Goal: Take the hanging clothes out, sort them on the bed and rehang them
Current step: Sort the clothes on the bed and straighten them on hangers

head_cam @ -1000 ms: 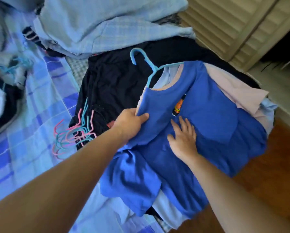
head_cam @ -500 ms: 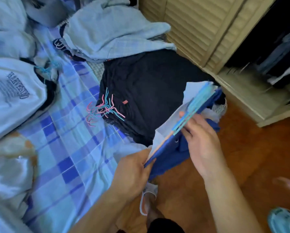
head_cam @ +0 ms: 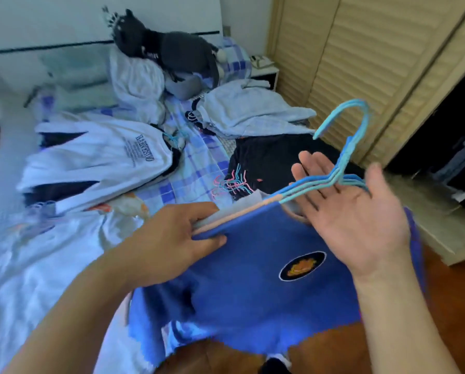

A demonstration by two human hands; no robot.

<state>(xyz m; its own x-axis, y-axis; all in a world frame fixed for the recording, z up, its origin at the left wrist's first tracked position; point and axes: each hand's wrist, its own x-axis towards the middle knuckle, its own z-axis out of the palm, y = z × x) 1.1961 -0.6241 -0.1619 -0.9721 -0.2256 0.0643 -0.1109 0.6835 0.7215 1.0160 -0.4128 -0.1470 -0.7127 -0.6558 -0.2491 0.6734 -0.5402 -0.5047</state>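
**Hanging clothes lifted off the bed as one bundle**

Hanging clothes [head_cam: 253,279], a stack of shirts with a blue one in front, are now held up in the air at about 5 o'clock of the view, clear of the bed [head_cam: 172,168]. A second ago this same stack lay flat on the dark pile with both hands pressing on it; half a second ago it was being tipped up on edge. It now hangs upright with the hooks of its blue hangers [head_cam: 344,147] pointing up toward 1 o'clock.

The left hand [head_cam: 169,244] pinches the shoulder edges of the layered shirts together, thumb in front and fingers behind. The right hand [head_cam: 360,209] is released, palm up and fingers straight, with the hanger wires lying across it rather than gripped.

The lift suggests that sorting of this group is done and rehanging is the step in hand. The right hand will likely need to close round the hooks first, since only the left hand has a real hold.

The open wardrobe [head_cam: 447,157] lies at 3 o'clock, past the louvred door [head_cam: 347,63], with bare wooden floor [head_cam: 455,292] between. Left on the bed are a dark pile [head_cam: 266,157] with loose hangers [head_cam: 234,182] at 12 o'clock and white shirts [head_cam: 96,157] at 10 o'clock.
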